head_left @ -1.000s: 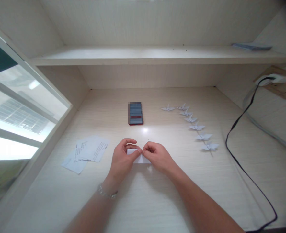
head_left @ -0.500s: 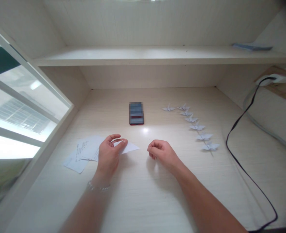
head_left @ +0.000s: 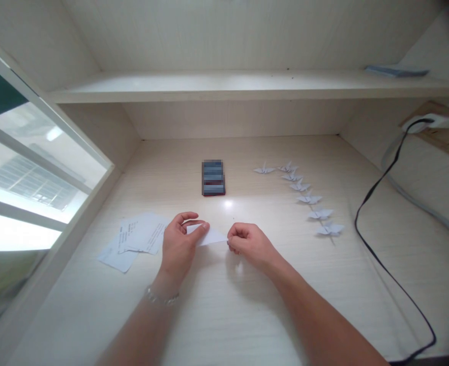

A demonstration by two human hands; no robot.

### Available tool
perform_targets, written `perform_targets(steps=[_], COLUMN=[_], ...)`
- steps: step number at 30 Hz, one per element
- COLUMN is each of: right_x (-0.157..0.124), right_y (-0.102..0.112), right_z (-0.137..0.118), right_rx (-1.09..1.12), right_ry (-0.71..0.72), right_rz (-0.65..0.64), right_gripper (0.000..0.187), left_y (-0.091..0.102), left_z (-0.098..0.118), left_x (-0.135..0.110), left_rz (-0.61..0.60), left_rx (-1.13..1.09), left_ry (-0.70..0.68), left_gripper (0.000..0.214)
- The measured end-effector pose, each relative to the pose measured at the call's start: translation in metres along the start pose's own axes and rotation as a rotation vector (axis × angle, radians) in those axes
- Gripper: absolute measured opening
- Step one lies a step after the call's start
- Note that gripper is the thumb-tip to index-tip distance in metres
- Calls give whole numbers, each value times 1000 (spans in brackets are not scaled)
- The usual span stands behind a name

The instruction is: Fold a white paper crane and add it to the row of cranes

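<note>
A small folded white paper (head_left: 208,235) is held just above the pale desk (head_left: 224,305), a pointed triangle shape between both hands. My left hand (head_left: 180,243) pinches its left end between thumb and fingers. My right hand (head_left: 247,243) is curled, its fingertips pinching the paper's right tip. A bracelet sits on my left wrist.
Loose white paper slips (head_left: 136,239) lie left of my hands. A dark phone (head_left: 213,177) lies further back in the middle. A curved row of several folded paper cranes (head_left: 308,199) lies at the right. A black cable (head_left: 380,203) runs from a wall socket (head_left: 433,123). A shelf (head_left: 247,86) hangs above.
One second ago both hands pinched the paper together at the centre. The left hand then carried it off to the left while the right let go; now the hands have met on it again.
</note>
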State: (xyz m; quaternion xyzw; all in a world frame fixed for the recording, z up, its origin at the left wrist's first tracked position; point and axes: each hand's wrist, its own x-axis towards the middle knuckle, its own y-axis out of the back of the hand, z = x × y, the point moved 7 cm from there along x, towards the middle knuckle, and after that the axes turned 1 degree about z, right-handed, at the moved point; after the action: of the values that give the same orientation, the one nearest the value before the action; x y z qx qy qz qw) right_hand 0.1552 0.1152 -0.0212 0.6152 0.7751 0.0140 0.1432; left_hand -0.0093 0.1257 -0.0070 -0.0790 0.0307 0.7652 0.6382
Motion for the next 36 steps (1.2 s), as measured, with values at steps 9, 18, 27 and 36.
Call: perform_targets(steps=[9, 18, 27, 36], right_x=[4, 6, 5, -1], right_y=[10, 14, 23, 11], right_z=[-4, -3, -2, -12], right_rx=[199, 323, 204, 67], right_ry=[11, 10, 17, 53], right_rz=[94, 91, 143, 0], right_gripper=[13, 25, 21, 13], left_y=[4, -14, -1, -11], left_z=[2, 0, 1, 2], left_x=[1, -6, 0, -4], left_rz=[65, -25, 49, -60], left_rx=[-101, -90, -60, 55], left_ry=[-32, -18, -56, -69], left_gripper=[41, 39, 36, 34])
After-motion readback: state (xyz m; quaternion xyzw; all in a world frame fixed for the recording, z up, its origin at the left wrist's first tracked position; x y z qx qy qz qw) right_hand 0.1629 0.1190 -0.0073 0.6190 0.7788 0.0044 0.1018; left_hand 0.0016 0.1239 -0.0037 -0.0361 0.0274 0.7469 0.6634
